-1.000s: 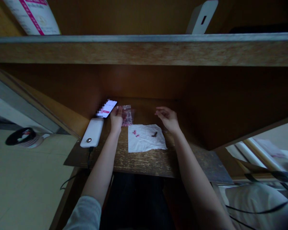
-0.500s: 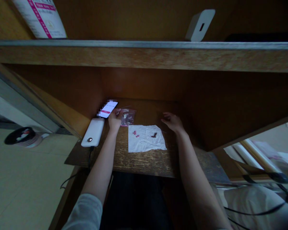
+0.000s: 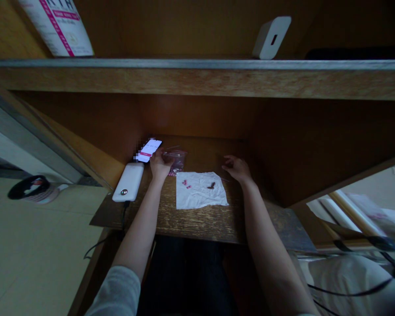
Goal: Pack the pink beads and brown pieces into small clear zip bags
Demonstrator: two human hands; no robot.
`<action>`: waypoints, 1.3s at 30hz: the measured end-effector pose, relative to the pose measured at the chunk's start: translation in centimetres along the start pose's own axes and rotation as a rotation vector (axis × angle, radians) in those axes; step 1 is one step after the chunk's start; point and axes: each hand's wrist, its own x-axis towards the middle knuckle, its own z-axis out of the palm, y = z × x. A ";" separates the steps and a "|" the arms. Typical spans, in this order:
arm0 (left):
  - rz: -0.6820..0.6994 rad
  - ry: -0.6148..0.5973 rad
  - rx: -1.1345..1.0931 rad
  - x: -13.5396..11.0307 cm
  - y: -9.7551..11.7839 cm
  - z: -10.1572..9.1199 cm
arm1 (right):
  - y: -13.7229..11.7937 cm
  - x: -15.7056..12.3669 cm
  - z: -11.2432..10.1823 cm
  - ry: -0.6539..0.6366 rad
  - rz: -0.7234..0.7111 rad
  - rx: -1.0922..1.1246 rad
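My left hand (image 3: pixel 159 166) is closed on a small clear plastic bag (image 3: pixel 176 159) with pink bits inside, at the back of a dark wooden desk (image 3: pixel 197 219). My right hand (image 3: pixel 237 167) rests on the desk to the right of a white tissue (image 3: pixel 200 191), fingers curled loosely with nothing visibly in them. On the tissue lie a few tiny pink pieces (image 3: pixel 186 184) and a small dark piece (image 3: pixel 211 186). A lit phone (image 3: pixel 149 149) lies just behind my left hand.
A white power bank (image 3: pixel 128 181) with a cable sits at the desk's left. A wooden shelf (image 3: pixel 197 74) overhangs, carrying a white-and-pink box (image 3: pixel 57 26) and a white device (image 3: pixel 271 37). A small fan (image 3: pixel 33 188) stands on the floor at the left. Cables and cloth lie at the right.
My right hand came down from above the tissue's upper right corner onto the desk beside it. My left hand stays on the plastic bag, shifted only slightly.
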 end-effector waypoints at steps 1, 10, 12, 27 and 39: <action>0.008 0.010 0.025 -0.1 0.2 -0.1 | 0.1 0.0 0.0 0.001 0.004 -0.003; 0.077 0.032 -0.024 -0.6 2.8 -0.5 | 0.2 -0.1 0.0 0.054 0.011 -0.077; 0.087 0.011 -0.075 -0.8 3.3 -0.4 | 0.0 -0.1 0.0 0.058 0.025 -0.064; 0.016 -0.594 -0.574 -3.3 6.6 1.6 | -5.4 0.0 0.8 0.318 -0.072 0.774; -0.025 -0.769 -0.667 -3.5 7.1 1.4 | -9.8 -2.1 1.6 0.466 -0.114 0.728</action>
